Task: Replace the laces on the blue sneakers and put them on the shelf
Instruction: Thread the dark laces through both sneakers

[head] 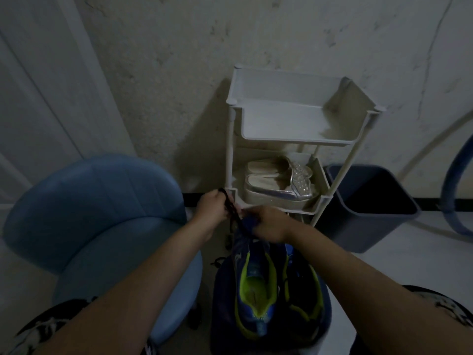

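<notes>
The pair of blue sneakers (256,293), lined in lime green, is sitting side by side just below the person's hands, in front of the white shelf (294,139). A dark lace (231,213) is running from the far end of the left-side sneaker up into the left hand (213,208), which is clenching it. The right hand (271,226) is gripping that sneaker's far end. Silver shoes (279,183) are lying on the shelf's middle tier. A blue chair (102,208) is standing to the left, a dark bin (368,208) to the right.

blue sneakers (256,298) lime-lined, black lace (231,211), blue chair (97,201)
</notes>
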`<state>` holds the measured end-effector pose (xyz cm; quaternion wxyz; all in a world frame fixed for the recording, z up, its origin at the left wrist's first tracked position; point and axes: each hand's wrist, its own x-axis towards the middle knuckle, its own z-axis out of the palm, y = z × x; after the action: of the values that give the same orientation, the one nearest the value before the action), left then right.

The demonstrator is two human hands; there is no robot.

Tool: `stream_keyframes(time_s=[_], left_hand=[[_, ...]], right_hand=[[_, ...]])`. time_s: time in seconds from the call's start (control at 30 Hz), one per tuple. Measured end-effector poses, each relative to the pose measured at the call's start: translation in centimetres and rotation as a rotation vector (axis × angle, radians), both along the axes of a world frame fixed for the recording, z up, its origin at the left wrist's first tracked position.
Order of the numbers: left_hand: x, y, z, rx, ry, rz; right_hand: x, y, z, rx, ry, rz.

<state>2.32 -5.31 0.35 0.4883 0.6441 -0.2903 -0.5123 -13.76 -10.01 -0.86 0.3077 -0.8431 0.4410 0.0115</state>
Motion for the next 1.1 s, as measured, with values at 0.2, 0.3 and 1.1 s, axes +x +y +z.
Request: stream_keyframes(time_s=[0.2,0.3,1.1], left_hand=[[1.4,-0.4,0.5,-0.107,0.087,0.185],[2.3,-0.6,1.1,-0.164,0.051,0.275],[5.0,0.5,7.4,-0.206,0.184,0.045]], right_hand=[[0.0,0.2,-3.1,-0.164,0.244,0.115],[0.0,-0.2,-3.8,-0.164,0.263,0.119],[-1.0,0.4,-2.7,-0.141,0.351,-0.233]])
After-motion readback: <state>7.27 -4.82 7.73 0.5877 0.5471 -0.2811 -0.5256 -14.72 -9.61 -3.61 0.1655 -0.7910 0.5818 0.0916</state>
